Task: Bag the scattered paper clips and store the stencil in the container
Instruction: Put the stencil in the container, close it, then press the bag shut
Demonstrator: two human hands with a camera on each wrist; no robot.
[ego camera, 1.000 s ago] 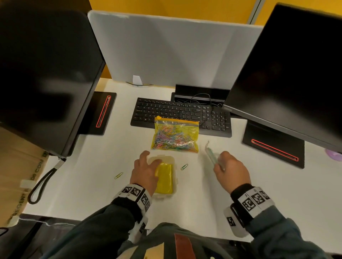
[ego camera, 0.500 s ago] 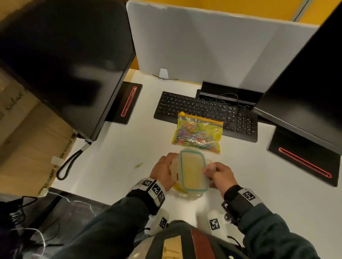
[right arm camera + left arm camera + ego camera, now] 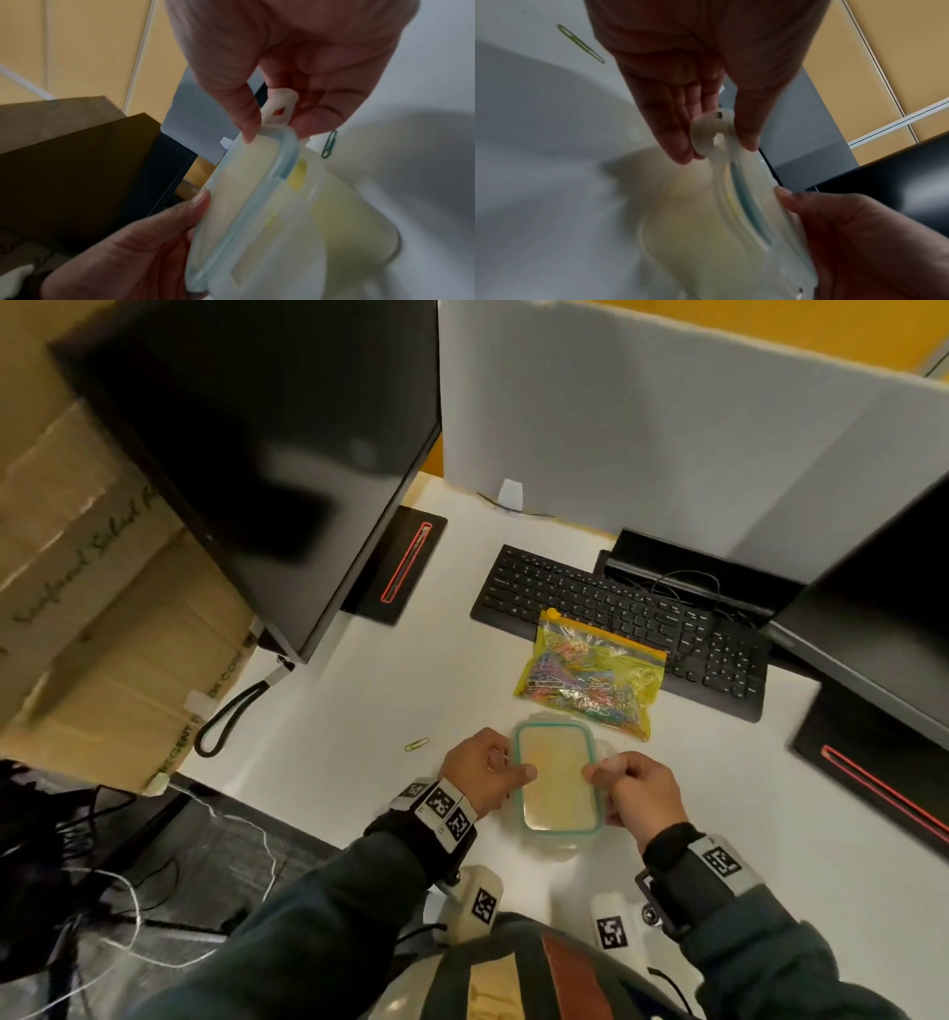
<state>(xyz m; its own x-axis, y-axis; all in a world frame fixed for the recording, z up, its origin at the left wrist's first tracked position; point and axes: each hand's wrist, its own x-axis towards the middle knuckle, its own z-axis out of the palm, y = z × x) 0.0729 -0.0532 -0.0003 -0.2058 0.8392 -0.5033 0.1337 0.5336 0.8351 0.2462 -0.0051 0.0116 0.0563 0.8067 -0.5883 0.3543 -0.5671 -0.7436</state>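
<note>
**Lid going onto the container, two clips left on the desk**

Both hands are setting the teal-rimmed lid [image 3: 557,780] on the clear plastic container [image 3: 359,233] near the front edge of the white desk [image 3: 359,711]. The left hand [image 3: 480,775] pinches the lid's left latch tab [image 3: 716,138] between thumb and fingers; the right hand [image 3: 634,788] pinches the right latch tab [image 3: 279,107] the same way. In the right wrist view the lid sits tilted, not yet seated on the rim. The yellow stencil [image 3: 334,227] shows through the container wall, so by the look of it that part is nearly done.

The next move calls for pressing the lid flat and folding both tabs down until they catch.

The zip bag of coloured paper clips [image 3: 590,677] lies just behind the container, against the keyboard [image 3: 616,618]. A yellow-green paper clip [image 3: 416,744] lies loose on the desk left of the left hand, and a green paper clip [image 3: 329,146] just beside the container; both likely need bagging.
</note>
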